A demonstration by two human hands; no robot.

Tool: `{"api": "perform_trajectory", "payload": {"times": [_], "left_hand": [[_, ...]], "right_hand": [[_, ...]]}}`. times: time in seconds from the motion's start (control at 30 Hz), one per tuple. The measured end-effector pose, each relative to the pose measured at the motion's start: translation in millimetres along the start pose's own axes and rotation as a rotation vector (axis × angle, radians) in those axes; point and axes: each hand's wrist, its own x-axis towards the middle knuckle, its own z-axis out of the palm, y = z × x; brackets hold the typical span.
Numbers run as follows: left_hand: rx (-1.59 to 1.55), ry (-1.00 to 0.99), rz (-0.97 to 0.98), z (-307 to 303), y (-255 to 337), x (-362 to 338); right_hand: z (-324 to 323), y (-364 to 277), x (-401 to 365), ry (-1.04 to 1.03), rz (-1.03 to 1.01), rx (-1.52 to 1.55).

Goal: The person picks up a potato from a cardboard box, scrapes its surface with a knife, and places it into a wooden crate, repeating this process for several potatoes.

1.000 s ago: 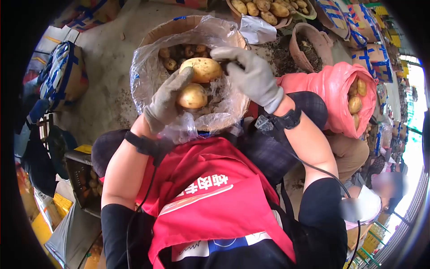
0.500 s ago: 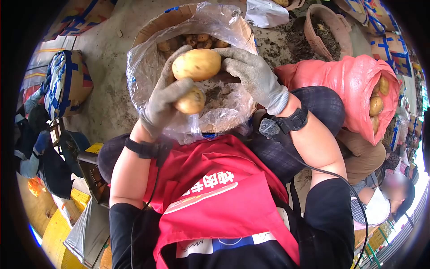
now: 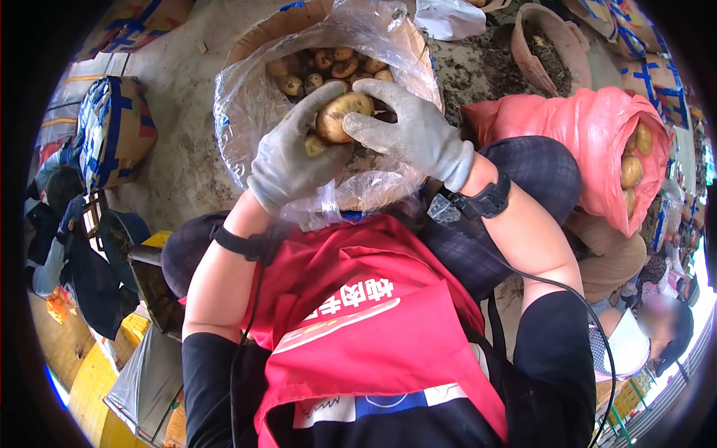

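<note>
potato (image 3: 342, 113) lowered, left hand (image 3: 287, 160), right hand (image 3: 409, 136) gripping

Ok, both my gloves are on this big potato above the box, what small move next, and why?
Probably let the right hand take the big potato alone: the left hand also cups a smaller potato, so its grip looks crowded, and both sit above the plastic-lined box.
</note>
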Motion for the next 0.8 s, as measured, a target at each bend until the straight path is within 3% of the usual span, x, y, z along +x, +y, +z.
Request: {"api": "perform_trajectory", "payload": {"times": [0.07, 0.13, 0.2, 0.27, 0.33, 0.47, 0.53, 0.6, 0.8], "left_hand": [[0.321, 0.042, 0.172, 4, -4, -3], [0.328, 0.034, 0.18, 4, -4, -4], [0.131, -0.006, 0.086, 2, -2, -5], [0.136, 0.008, 0.157, 2, -3, -3], [0.135, 0.024, 0.228, 2, -3, -2], [0.258, 0.058, 0.121, 3, -5, -2], [0.346, 0.055, 0.092, 9, -8, -3], [0.388, 0.105, 0.219, 15, -11, -4], [0.336, 0.082, 0.191, 14, -8, -3]], "right_hand": [[3, 3, -1, -0.042, 0.032, -0.2], [9, 5, -3, 0.022, -0.01, -0.244], [10, 6, -1, 0.171, 0.044, -0.111], [-1, 16, 9, 0.096, 0.228, 0.238], [-3, 17, 9, 0.075, 0.154, 0.268], [3, 8, 6, -0.052, 0.14, 0.311], [8, 13, 6, -0.065, 0.023, -0.081], [7, 10, 5, -0.089, 0.134, 0.012], [3, -3, 4, -0.036, 0.092, -0.144]]}}
